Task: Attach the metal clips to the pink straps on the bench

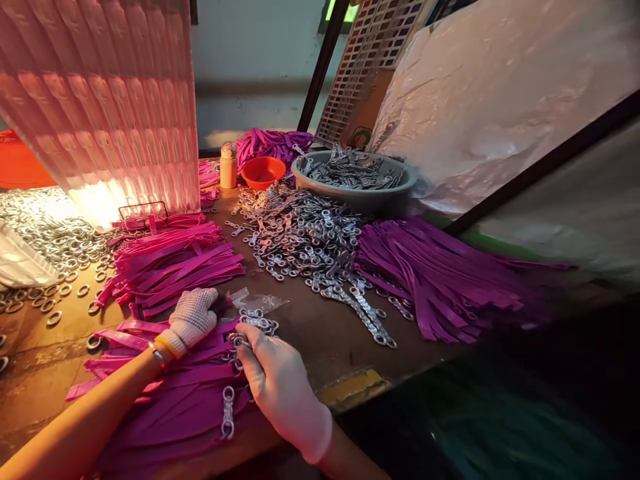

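My right hand point(283, 383), in a white glove, is closed with thumb and fingers pinching silvery metal links point(259, 321) at the ends of the purple straps. My left hand point(193, 321), in a dotted white glove, is curled closed above the same straps point(175, 383); its fingertips are turned away, so what they grip is hidden. Those purple straps lie in a layered pile under both hands. One metal link point(228, 412) rests on the pile's near right part. Just beyond my hands is a scrap of clear plastic point(260, 303).
A heap of metal links point(305, 233) spreads across the table point(320, 347). Behind it stands a grey basin point(350, 193) of links, beside a red bowl point(263, 172) and bottle point(229, 167). More purple straps point(430, 280) lie right; metal rings point(83, 247) scatter left below a ribbed panel point(120, 113).
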`<action>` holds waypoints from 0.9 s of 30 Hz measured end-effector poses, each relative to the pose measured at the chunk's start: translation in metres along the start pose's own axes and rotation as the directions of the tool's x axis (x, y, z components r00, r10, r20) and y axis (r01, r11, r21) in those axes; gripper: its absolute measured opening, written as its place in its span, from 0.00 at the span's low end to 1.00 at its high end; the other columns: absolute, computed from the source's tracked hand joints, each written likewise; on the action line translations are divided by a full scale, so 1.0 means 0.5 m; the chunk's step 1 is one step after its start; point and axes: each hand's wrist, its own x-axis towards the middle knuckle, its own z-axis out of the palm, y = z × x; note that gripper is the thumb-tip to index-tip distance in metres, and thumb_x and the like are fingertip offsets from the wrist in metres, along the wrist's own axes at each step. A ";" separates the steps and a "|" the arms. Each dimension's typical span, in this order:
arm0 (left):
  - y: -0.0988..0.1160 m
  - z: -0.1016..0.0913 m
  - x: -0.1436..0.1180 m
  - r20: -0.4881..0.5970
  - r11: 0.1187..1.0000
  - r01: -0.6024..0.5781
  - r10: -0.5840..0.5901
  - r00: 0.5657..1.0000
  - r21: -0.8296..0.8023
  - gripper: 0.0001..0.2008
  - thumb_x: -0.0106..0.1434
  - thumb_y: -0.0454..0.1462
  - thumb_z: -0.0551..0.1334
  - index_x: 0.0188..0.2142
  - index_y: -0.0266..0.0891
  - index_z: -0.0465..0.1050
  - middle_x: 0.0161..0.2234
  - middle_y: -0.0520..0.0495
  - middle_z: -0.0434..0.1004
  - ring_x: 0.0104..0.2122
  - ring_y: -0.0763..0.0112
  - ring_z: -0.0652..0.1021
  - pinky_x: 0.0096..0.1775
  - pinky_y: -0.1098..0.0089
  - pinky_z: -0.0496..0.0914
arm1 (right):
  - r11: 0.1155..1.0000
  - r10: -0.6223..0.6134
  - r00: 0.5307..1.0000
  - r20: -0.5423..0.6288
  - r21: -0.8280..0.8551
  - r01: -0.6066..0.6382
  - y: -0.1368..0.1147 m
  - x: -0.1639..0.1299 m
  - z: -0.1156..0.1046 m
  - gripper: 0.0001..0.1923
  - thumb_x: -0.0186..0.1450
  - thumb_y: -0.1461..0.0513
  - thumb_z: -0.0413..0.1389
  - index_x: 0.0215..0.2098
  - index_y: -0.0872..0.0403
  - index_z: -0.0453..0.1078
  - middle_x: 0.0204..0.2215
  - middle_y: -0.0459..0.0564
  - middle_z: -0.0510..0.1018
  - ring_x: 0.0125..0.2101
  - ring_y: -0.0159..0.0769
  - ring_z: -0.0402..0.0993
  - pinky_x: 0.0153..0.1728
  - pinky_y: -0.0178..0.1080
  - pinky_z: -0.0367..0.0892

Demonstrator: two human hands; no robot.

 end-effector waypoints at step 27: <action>0.002 -0.053 -0.197 0.107 0.702 0.086 -0.014 0.994 -0.707 0.09 0.62 0.39 0.61 0.29 0.36 0.74 0.27 0.48 0.76 0.27 0.68 0.72 0.31 0.69 0.68 | 0.946 -0.097 0.944 0.316 -0.266 0.186 -0.069 0.082 0.011 0.11 0.70 0.67 0.51 0.50 0.54 0.67 0.34 0.49 0.77 0.35 0.38 0.73 0.35 0.37 0.59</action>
